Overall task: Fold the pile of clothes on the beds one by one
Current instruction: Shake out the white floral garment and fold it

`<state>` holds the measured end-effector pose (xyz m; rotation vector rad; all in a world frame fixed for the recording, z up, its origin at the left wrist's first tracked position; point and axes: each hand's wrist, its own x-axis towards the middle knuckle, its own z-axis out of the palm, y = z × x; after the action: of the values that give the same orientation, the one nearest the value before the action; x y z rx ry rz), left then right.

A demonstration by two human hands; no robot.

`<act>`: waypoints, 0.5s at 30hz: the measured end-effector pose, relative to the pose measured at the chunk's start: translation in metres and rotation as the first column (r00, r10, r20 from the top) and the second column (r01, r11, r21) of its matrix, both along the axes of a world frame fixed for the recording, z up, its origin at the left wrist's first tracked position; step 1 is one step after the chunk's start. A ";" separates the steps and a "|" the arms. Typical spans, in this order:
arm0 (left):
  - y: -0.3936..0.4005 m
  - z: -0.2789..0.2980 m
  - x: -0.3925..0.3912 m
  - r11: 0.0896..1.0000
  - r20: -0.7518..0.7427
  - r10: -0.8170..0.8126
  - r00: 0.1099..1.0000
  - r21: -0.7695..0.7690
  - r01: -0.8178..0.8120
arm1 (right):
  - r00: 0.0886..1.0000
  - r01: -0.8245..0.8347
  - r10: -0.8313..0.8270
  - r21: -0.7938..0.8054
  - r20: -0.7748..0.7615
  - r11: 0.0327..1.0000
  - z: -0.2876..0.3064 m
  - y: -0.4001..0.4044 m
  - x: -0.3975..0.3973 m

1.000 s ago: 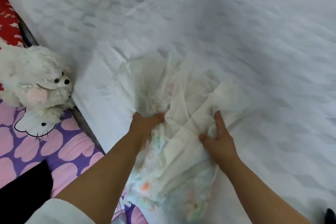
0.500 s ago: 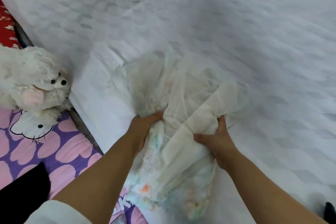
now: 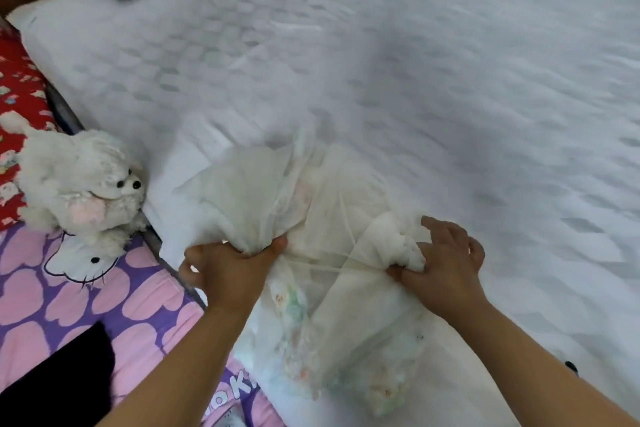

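So you've got that thin, see-through white garment with the faint coloured print (image 3: pixel 332 270) bunched up at the near edge of the white quilted bed (image 3: pixel 415 80), part of it hanging off toward you. Your left hand (image 3: pixel 228 274) has its fingers clamped round a gathered wad of the cloth, and your right hand (image 3: pixel 446 267) pinches another bunch between thumb and curled fingers, with a taut strand stretched between the two. Honestly the risk here is the fabric itself: it looks slippery and flimsy, so if you pull the hands apart too hard it could slide out of a grip or snag. The overhanging bit might also drag the whole thing off the bed, over by the fluffy white plush toy (image 3: pixel 83 191).
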<state>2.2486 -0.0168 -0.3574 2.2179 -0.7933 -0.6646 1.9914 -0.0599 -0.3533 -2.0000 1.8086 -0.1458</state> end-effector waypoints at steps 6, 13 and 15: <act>0.022 0.068 -0.032 0.994 0.175 0.004 0.984 -0.107 0.015 | 0.876 -0.031 0.026 0.004 0.482 1.000 0.087 0.028 -0.036; 0.045 0.142 -0.089 0.903 0.169 -0.289 0.942 -0.277 0.327 | 0.633 0.194 -0.157 0.042 0.758 0.980 0.165 0.086 -0.102; 0.051 0.161 -0.105 0.907 0.016 -0.321 0.947 -0.284 0.312 | 0.593 0.269 -0.173 0.009 0.786 0.963 0.185 0.106 -0.123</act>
<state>2.1432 0.0340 -0.1963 1.8323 -1.1718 -0.6875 1.8686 0.0462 -0.1680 -1.3759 1.4311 -1.0563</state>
